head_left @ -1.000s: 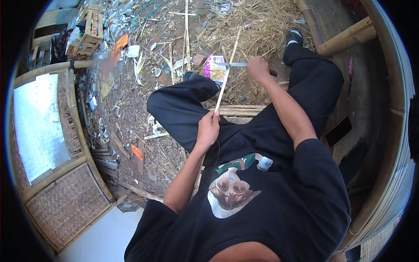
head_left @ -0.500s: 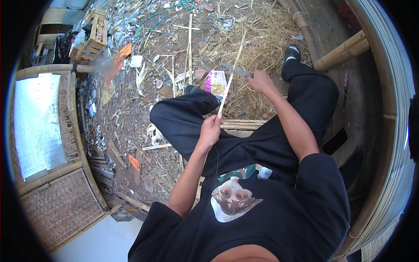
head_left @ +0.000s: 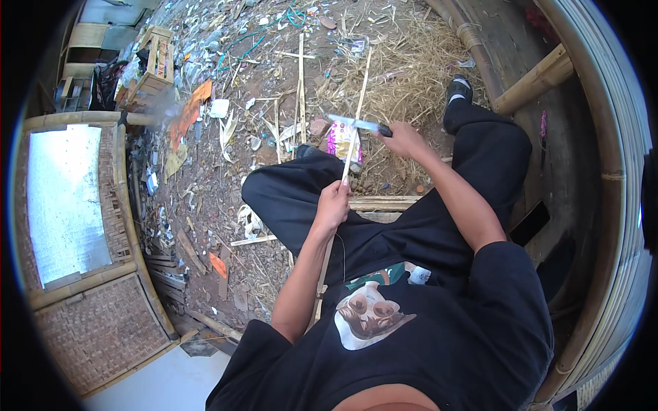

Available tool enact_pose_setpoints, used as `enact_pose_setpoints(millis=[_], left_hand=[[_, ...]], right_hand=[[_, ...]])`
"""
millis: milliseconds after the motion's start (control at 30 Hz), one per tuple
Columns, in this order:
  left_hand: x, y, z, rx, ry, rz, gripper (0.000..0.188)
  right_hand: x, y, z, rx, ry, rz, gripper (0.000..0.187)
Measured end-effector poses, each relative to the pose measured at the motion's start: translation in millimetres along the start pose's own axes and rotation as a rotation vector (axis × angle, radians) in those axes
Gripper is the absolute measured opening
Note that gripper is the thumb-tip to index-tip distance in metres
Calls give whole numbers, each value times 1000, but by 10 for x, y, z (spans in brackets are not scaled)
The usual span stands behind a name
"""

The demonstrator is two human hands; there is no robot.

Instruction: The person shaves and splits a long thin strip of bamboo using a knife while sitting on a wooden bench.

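My left hand [head_left: 333, 203] is closed around the lower part of a thin, pale bamboo strip [head_left: 361, 103], which slants up and away between my knees. My right hand [head_left: 404, 140] grips the dark handle of a knife [head_left: 355, 123]. Its bright blade points left and lies across the strip, around the strip's middle; whether the edge bites into it I cannot tell. A pink and yellow packet [head_left: 337, 140] lies on the ground behind the strip. Beneath my hands, several pale bamboo pieces [head_left: 384, 203] lie crosswise near my lap.
Long strips [head_left: 301, 82] lie on the littered dirt ahead, with dry straw [head_left: 411, 68] to their right. A wooden crate [head_left: 159, 60] stands far left, near a woven bamboo panel [head_left: 103, 329]. Bamboo poles [head_left: 606, 171] run along my right, beside a dark phone-like slab [head_left: 530, 222].
The knife has moved down along the strip toward my left hand, its blade now more level and brighter. The strip's far end has swung slightly left.
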State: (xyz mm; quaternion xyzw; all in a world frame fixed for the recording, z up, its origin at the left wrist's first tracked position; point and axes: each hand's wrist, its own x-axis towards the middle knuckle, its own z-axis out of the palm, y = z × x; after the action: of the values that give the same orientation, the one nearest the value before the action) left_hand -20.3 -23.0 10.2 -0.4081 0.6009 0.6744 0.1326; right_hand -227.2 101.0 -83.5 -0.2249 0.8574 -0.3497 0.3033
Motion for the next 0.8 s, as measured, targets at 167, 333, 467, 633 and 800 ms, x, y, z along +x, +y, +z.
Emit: enact_pose_setpoints(millis=[167, 333, 467, 633, 800], left_hand=[[33, 45, -9, -141, -99, -69, 32], [104, 118, 91, -128, -86, -92, 34], [118, 116, 204, -72, -103, -68, 33], [-53, -78, 303, -26, -140, -173, 33], [-163, -89, 199, 1, -114, -217, 33]], right_hand=[[-125, -212, 19, -97, 10, -49, 50], [-184, -281, 108, -182, 142, -105, 37], [-26, -175, 71, -201, 109, 42, 29], [137, 351, 62, -257, 179, 146, 21], [221, 391, 150, -307, 66, 163, 22]])
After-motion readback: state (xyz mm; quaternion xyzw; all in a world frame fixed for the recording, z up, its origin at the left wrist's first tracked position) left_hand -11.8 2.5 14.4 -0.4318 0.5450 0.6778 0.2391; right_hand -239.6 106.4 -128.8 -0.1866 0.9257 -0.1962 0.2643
